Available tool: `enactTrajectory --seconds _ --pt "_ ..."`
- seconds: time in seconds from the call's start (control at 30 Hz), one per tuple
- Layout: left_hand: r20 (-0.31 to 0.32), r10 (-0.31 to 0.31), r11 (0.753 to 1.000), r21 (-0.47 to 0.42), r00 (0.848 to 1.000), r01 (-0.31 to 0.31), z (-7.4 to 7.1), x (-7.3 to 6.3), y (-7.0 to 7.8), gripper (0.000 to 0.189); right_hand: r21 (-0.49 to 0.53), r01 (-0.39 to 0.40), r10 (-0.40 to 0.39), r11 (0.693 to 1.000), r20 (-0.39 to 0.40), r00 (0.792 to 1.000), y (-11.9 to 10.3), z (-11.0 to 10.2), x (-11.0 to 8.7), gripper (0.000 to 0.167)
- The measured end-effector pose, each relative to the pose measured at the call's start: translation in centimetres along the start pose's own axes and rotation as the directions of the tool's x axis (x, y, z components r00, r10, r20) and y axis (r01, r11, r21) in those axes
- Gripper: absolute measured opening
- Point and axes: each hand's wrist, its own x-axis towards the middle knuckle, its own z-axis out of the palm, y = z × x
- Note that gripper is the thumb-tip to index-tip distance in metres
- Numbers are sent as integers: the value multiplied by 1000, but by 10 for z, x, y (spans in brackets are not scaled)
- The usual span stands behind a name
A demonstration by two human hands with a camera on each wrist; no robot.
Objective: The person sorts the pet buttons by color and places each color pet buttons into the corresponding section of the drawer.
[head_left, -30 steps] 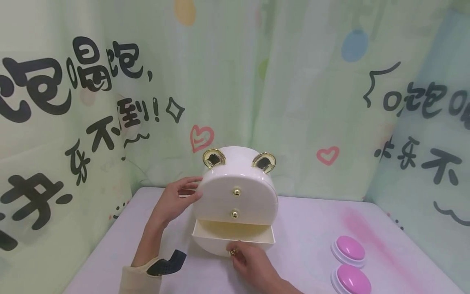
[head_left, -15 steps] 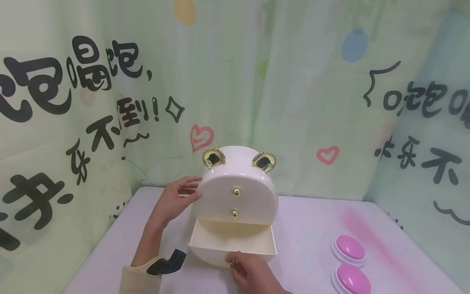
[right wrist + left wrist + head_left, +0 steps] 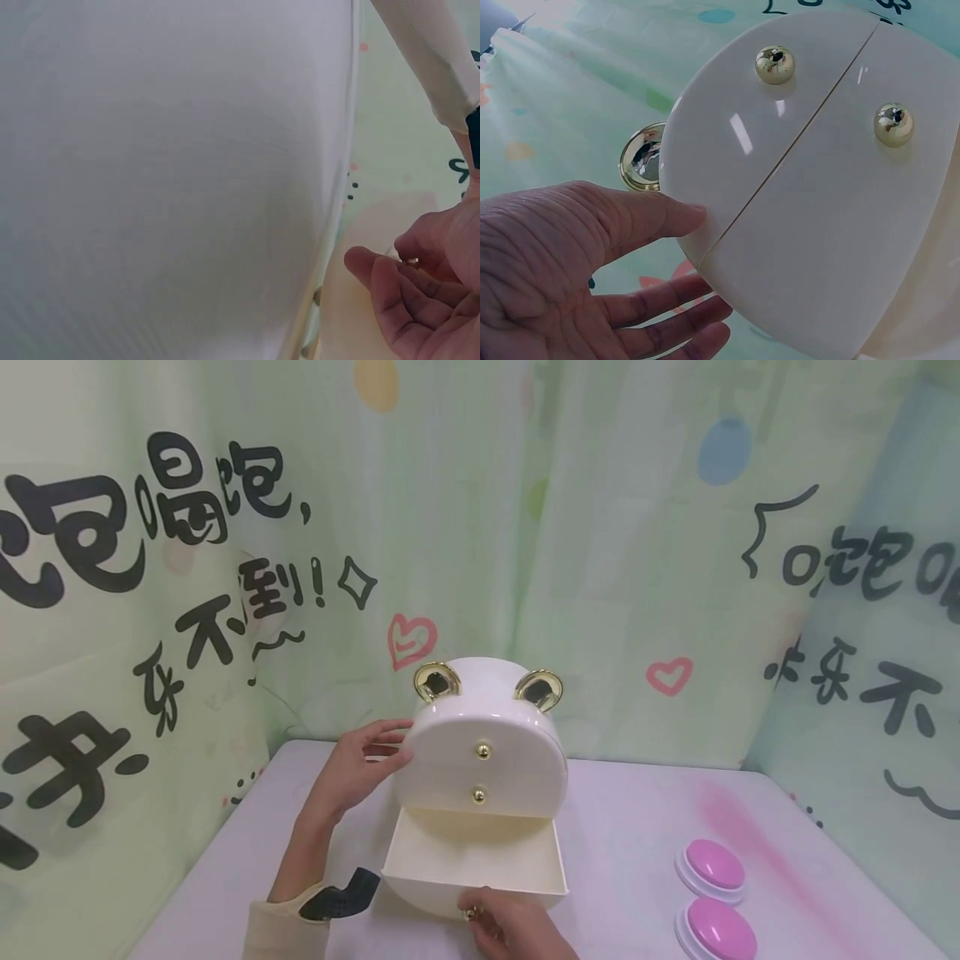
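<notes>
A glossy white storage box (image 3: 517, 768) with a rounded top and gold-rimmed ears stands on the table. Its bottom drawer (image 3: 423, 893) is pulled well out, and the bare cream inside shows. My right hand (image 3: 517, 922) pinches that drawer's small gold knob (image 3: 471, 913) between thumb and fingers; in the right wrist view the fingers (image 3: 386, 292) mostly cover the knob. Against the box's left side rests my left hand (image 3: 362, 767). In the left wrist view its thumb (image 3: 679, 219) touches the front edge, with the other fingers extended loosely beside the side wall.
Two upper drawers with gold knobs (image 3: 483, 752) are closed. Two pink round push buttons (image 3: 716, 864) on white bases sit at the table's right. Behind and beside the pale table (image 3: 622, 827) hangs a green printed curtain (image 3: 615, 568).
My right hand has drawn the bottom drawer further out toward me, keeping its pinch on the knob. The box and my left hand have stayed in place.
</notes>
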Motion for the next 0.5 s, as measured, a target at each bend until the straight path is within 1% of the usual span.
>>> enactTrajectory --seconds 0.07,0.13,0.23,0.3,0.4,0.47,0.5 --pt "-1 -1 1000 -4 1000 1 0 1 0 45 19 -34 34 999 31 999 -2 -2 1 29" --pt "0 -5 1000 -4 1000 5 0 1 -1 46 39 -88 85 995 70 994 -5 -5 1 25" --pt "2 -14 1000 -8 1000 14 1 2 -2 46 53 -151 145 987 102 984 -12 -10 3 20" --pt "3 -16 1000 -6 1000 16 1 2 -2 46 64 -194 186 979 112 976 -16 -14 4 20" --pt "1 -19 1000 -5 1000 19 1 2 -2 46 77 -238 230 968 103 968 -22 -20 5 21" --pt "1 -18 1000 -3 1000 18 1 1 -2 46 78 -234 229 969 68 971 -24 -23 5 23" --pt "1 -20 1000 -2 1000 20 1 1 -1 46 74 -217 214 973 42 976 -24 -23 5 24"
